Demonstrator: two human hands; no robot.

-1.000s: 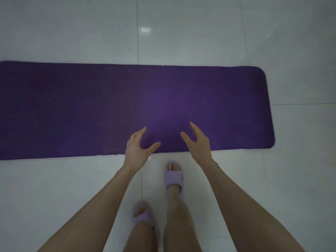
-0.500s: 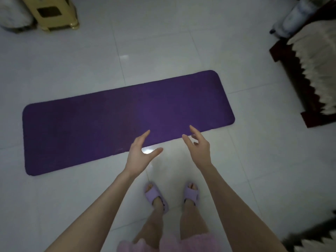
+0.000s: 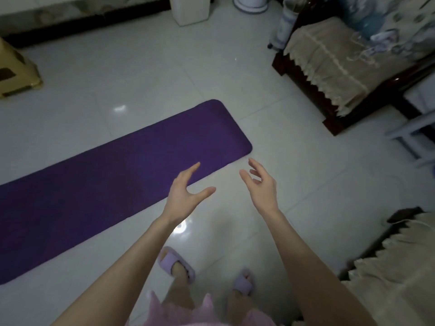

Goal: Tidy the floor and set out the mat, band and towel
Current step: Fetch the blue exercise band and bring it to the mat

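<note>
A purple mat [image 3: 113, 184] lies unrolled and flat on the white tiled floor, running from the left edge up toward the middle. My left hand [image 3: 183, 196] hovers over the mat's near edge, fingers spread, holding nothing. My right hand [image 3: 261, 184] is raised just right of the mat's rounded end, also open and empty. No band or towel shows in this view.
A dark wooden seat with a beige lace cover [image 3: 329, 60] stands at the right, another covered seat [image 3: 395, 267] at the lower right. A yellow stool [image 3: 16, 74] sits at the far left, a white bin [image 3: 190, 9] at the back. My feet wear lilac slippers [image 3: 176, 264].
My view has pulled back and turned right, as I stepped away from the mat. More of the room and furniture now shows. Both hands stay open and empty.
</note>
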